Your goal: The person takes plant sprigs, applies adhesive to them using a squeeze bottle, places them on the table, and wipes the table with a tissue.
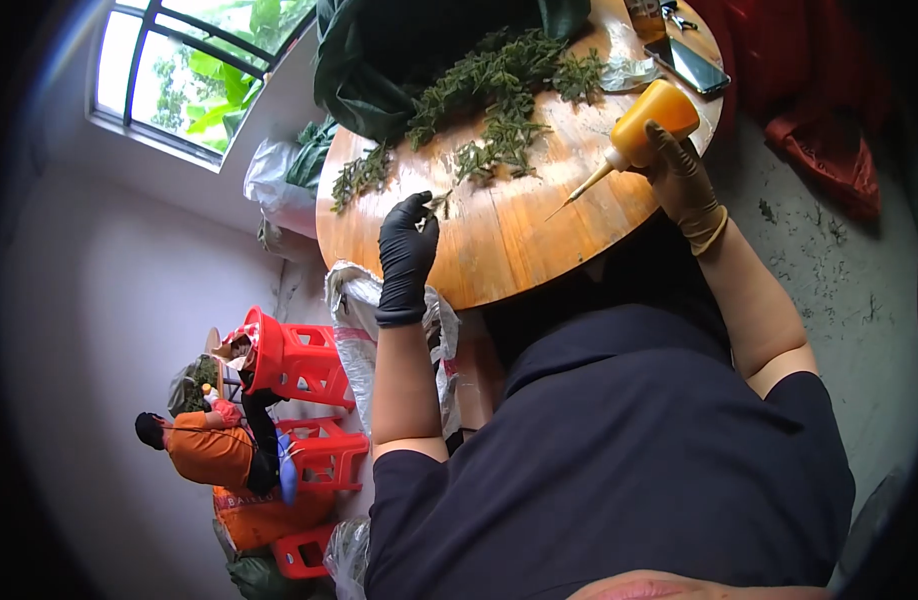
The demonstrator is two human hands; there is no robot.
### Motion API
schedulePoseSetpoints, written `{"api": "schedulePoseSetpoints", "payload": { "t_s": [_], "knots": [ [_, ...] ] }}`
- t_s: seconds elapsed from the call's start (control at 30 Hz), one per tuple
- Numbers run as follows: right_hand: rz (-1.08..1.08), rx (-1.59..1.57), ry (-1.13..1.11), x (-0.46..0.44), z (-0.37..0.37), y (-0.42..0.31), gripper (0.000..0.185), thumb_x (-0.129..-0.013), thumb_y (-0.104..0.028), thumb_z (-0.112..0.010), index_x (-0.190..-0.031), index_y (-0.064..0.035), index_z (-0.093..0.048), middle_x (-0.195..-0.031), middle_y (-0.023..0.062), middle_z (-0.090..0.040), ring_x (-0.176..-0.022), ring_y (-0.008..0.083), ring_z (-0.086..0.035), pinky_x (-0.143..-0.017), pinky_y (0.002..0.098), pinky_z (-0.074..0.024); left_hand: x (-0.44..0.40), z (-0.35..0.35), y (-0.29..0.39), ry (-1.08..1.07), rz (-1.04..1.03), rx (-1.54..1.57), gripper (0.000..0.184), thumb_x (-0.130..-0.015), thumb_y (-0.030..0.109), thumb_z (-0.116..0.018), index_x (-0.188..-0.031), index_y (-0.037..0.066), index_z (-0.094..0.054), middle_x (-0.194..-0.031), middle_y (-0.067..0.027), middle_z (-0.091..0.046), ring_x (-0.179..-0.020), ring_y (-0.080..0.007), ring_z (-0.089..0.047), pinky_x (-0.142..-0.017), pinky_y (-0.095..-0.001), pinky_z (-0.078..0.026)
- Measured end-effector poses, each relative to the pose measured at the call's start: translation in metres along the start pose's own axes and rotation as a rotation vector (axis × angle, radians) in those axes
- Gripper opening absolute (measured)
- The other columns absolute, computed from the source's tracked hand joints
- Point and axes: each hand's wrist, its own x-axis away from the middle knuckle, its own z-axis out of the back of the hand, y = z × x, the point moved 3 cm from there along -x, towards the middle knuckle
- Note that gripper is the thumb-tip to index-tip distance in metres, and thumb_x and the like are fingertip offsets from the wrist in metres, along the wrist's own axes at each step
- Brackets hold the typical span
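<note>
Bottle (647, 118) (tilted) in right hand (691, 195)

Dark green sack (357, 75) and window (194, 75) cut off by the top edge, right hand (685, 188) partly hidden behind yellow bottle (651, 122), item (210, 391) near a person (211, 452) at lower left too small to tell

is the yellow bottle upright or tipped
Tipped: the right hand holds the yellow bottle slanted, its nozzle angled down over the table.

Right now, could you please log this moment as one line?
left hand: pinching small sprig | right hand: holding yellow bottle, nozzle apart from sprig | wooden table: more green sprigs lying loose
</note>
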Motion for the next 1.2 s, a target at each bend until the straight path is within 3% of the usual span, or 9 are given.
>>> {"api": "schedulePoseSetpoints", "payload": {
  "t_s": [0.1,0.17,0.33,0.4,0.5,0.63,0.73,1.03,1.2],
  "knots": [
    [0.011,0.017,-0.029,-0.001,0.003,0.002,0.053,-0.091,-0.035,-0.073,-0.130,-0.0078,-0.050,-0.114,0.0070,-0.062,-0.107,0.0195,-0.063,-0.088,0.0393,-0.0544,0.034,-0.017,0.075,-0.023,-0.179,0.061,0.033,-0.079,-0.001,-0.065,-0.112,0.004,-0.068,-0.095,-0.0153,-0.068,-0.090,-0.0306,-0.065,-0.081,-0.0383,-0.052],
    [0.009,0.020,-0.026,0.002,0.003,0.002,0.053,-0.091,-0.035,-0.073,-0.131,-0.0080,-0.050,-0.114,0.0070,-0.062,-0.107,0.0195,-0.063,-0.088,0.0392,-0.0544,0.048,-0.040,0.100,-0.114,-0.206,0.069,0.038,-0.080,-0.001,-0.069,-0.117,0.005,-0.067,-0.098,-0.0128,-0.066,-0.094,-0.0247,-0.065,-0.086,-0.0349,-0.051],
    [0.028,0.027,-0.004,0.003,0.000,-0.004,0.053,-0.091,-0.035,-0.073,-0.131,-0.0085,-0.050,-0.114,0.0071,-0.062,-0.106,0.0197,-0.063,-0.087,0.0392,-0.0545,0.068,-0.061,0.123,-0.099,-0.082,0.280,0.044,-0.077,0.004,-0.076,-0.119,0.004,-0.065,-0.105,-0.0139,-0.065,-0.103,-0.0290,-0.062,-0.091,-0.0380,-0.049],
    [0.006,0.027,-0.011,0.002,0.001,-0.002,0.053,-0.091,-0.035,-0.073,-0.131,-0.0093,-0.050,-0.113,0.0075,-0.062,-0.106,0.0200,-0.063,-0.087,0.0394,-0.0545,0.069,-0.058,0.121,-0.051,-0.061,0.362,0.044,-0.076,0.006,-0.077,-0.118,0.004,-0.064,-0.105,-0.0148,-0.065,-0.106,-0.0324,-0.060,-0.093,-0.0407,-0.049],
    [0.006,0.040,-0.016,0.002,-0.001,-0.002,0.053,-0.091,-0.035,-0.072,-0.131,-0.0091,-0.050,-0.114,0.0086,-0.062,-0.106,0.0206,-0.062,-0.087,0.0400,-0.0545,0.073,-0.054,0.112,0.093,-0.261,0.364,0.042,-0.077,0.000,-0.078,-0.117,0.003,-0.066,-0.115,-0.0112,-0.063,-0.109,-0.0252,-0.061,-0.094,-0.0356,-0.047],
    [0.011,0.106,-0.036,0.003,-0.004,-0.002,0.052,-0.092,-0.034,-0.071,-0.132,-0.0079,-0.049,-0.115,0.0095,-0.062,-0.107,0.0217,-0.062,-0.087,0.0402,-0.0545,0.074,-0.064,0.098,0.002,-0.216,0.310,0.033,-0.079,-0.004,-0.076,-0.110,0.002,-0.069,-0.115,-0.0120,-0.063,-0.107,-0.0250,-0.062,-0.094,-0.0349,-0.047],
    [0.061,0.119,-0.005,0.006,-0.013,-0.005,0.047,-0.091,-0.030,-0.073,-0.124,-0.0039,-0.052,-0.107,0.0089,-0.062,-0.099,0.0221,-0.066,-0.086,0.0419,-0.0565,0.071,-0.077,0.097,0.013,-0.053,0.494,0.021,-0.079,0.003,-0.076,-0.100,0.002,-0.072,-0.099,-0.0126,-0.067,-0.097,-0.0286,-0.063,-0.087,-0.0367,-0.049],
    [0.048,0.165,-0.073,0.008,-0.013,0.001,0.043,-0.095,-0.028,-0.068,-0.127,-0.0052,-0.051,-0.111,0.0085,-0.061,-0.104,0.0218,-0.062,-0.087,0.0409,-0.0532,0.063,-0.075,0.105,-0.034,-0.015,0.377,0.024,-0.076,0.009,-0.079,-0.099,0.006,-0.073,-0.094,-0.0132,-0.067,-0.093,-0.0303,-0.062,-0.083,-0.0387,-0.049],
    [0.082,0.169,0.015,0.010,-0.017,0.003,0.039,-0.091,-0.026,-0.073,-0.118,-0.0045,-0.054,-0.103,0.0066,-0.063,-0.097,0.0185,-0.065,-0.087,0.0362,-0.0537,0.063,-0.072,0.114,0.002,-0.051,0.273,0.027,-0.074,0.016,-0.081,-0.098,0.008,-0.073,-0.095,-0.0130,-0.065,-0.094,-0.0324,-0.060,-0.083,-0.0415,-0.048]
  ]
}}
